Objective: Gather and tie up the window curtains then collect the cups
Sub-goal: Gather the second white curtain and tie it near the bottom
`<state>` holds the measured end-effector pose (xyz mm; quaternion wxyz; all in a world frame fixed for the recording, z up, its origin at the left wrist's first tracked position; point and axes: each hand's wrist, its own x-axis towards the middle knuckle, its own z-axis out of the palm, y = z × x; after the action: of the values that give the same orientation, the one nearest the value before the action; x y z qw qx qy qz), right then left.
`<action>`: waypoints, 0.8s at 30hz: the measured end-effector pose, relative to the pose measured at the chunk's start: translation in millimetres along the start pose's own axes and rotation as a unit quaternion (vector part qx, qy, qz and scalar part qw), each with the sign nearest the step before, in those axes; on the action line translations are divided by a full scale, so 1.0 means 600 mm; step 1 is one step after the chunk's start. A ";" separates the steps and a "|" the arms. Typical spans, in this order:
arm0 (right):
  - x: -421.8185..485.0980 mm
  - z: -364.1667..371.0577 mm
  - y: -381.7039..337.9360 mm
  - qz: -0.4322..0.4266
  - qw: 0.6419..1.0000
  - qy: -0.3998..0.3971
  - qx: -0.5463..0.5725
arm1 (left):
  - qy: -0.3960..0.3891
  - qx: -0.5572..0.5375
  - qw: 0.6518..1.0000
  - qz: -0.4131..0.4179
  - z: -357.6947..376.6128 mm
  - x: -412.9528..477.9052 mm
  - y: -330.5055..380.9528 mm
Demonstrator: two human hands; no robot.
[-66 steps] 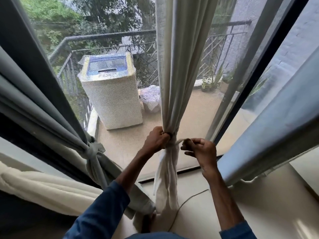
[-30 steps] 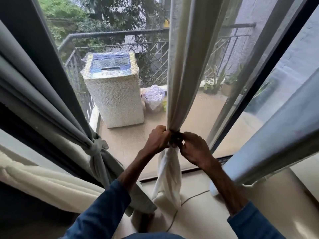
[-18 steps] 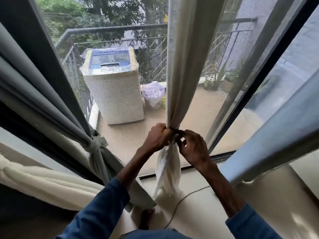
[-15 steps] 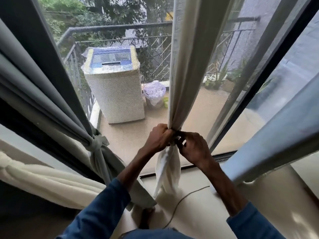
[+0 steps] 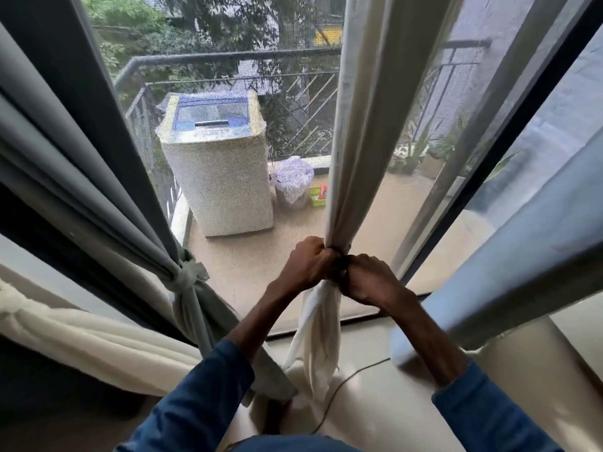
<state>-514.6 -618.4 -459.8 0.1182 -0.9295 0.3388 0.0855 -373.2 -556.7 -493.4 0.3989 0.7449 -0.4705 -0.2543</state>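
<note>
Both hands now meet at the neck of the cream curtain (image 5: 359, 125). A couple of seconds ago the right hand (image 5: 370, 278) was out to the right, drawing a strip of cloth away; it has since come in until its knuckles touch the left hand (image 5: 308, 265). Left fingers are wrapped tight round the bunched cloth from the left side. Right fingers are curled in against the same spot and clamped there. Their tips are hidden between the two hands, so I cannot tell whether they pinch a tie or the curtain cloth itself. Only a small dark patch (image 5: 342, 261) shows in the gap.

This curtain hangs at the middle of the window and narrows down to the grip. Below the hands its loose tail (image 5: 318, 331) drops to the floor (image 5: 375, 406).

At the near left a grey curtain (image 5: 98, 197) is already bound with a knot (image 5: 187, 278). Another cream drape (image 5: 75, 334) lies lower left, cut off by the picture's edge. A blue-grey curtain (image 5: 528, 256) runs off the right edge, blurred.

A thin cable (image 5: 346, 376) trails across the floor toward the near edge and is lost at the person's blue clothing (image 5: 293, 446).

Far beyond the mesh screen, and softened by it, stand a covered washing machine (image 5: 218, 177) and a pale bag (image 5: 293, 181). A small green box (image 5: 318, 195) beside them is half hidden by the cream curtain.
</note>
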 end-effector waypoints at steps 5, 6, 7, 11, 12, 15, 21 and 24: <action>0.006 0.056 0.019 -0.024 0.943 0.277 0.182 | 0.038 0.000 0.999 -0.016 -0.019 0.002 0.009; 0.005 0.065 0.021 -0.010 0.926 0.281 0.250 | 0.040 -0.004 0.999 -0.016 -0.021 0.003 0.007; 0.004 0.074 0.022 0.004 0.911 0.273 0.308 | 0.038 -0.009 0.999 -0.020 -0.022 0.003 0.005; 0.010 0.117 0.013 0.037 0.862 0.251 0.440 | 0.030 -0.015 0.999 -0.017 -0.015 0.008 -0.008; 0.013 0.124 0.011 0.050 0.856 0.263 0.442 | 0.028 -0.012 0.999 -0.015 -0.014 0.009 -0.011; 0.018 0.131 0.011 0.083 0.860 0.292 0.411 | 0.015 -0.029 0.999 -0.022 -0.015 0.005 -0.013; 0.014 0.155 0.037 0.106 0.879 0.233 0.402 | 0.002 -0.062 0.998 -0.030 -0.028 -0.012 -0.013; 0.014 0.189 0.056 0.134 0.851 0.182 0.474 | 0.006 -0.045 0.999 0.008 -0.024 -0.019 -0.017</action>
<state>-538.8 -617.0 -575.9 0.4681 -0.7052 0.4746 -0.2415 -362.0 -538.9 -493.9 0.4367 0.7240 -0.4618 -0.2680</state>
